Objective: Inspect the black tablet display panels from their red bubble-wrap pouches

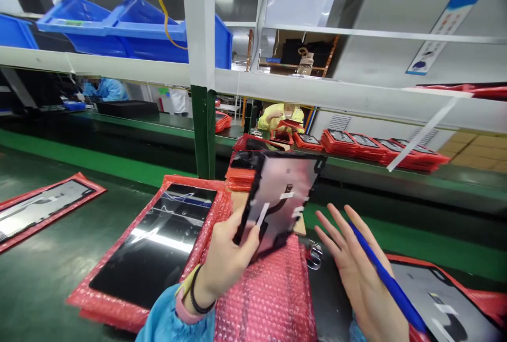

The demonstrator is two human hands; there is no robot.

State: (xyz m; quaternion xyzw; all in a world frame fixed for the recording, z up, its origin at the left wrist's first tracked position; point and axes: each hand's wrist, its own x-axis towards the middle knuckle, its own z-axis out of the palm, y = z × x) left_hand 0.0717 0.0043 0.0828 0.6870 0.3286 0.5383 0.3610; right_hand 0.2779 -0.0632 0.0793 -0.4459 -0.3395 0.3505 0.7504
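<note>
My left hand (232,260) grips a tablet-sized display panel (295,170) by its lower left corner, thumb on the face. The panel is tilted up, its silvery back with a dark flex cable and white tape strips toward me. My right hand (358,273) is raised beside it, fingers stretched out. A long blue stick-like tool (390,278) is tucked between those fingers; its exact kind I cannot make out. Below the panel lies a red bubble-wrap pouch (265,300). To the left, a glossy black display panel (158,241) rests on more red bubble wrap.
Another panel (447,300) lies on red wrap at right, and one (47,205) at far left. Stacked wrapped panels (352,144) line the far shelf. A green-wrapped post (204,131) rises ahead, below blue bins (146,25). Two people work beyond.
</note>
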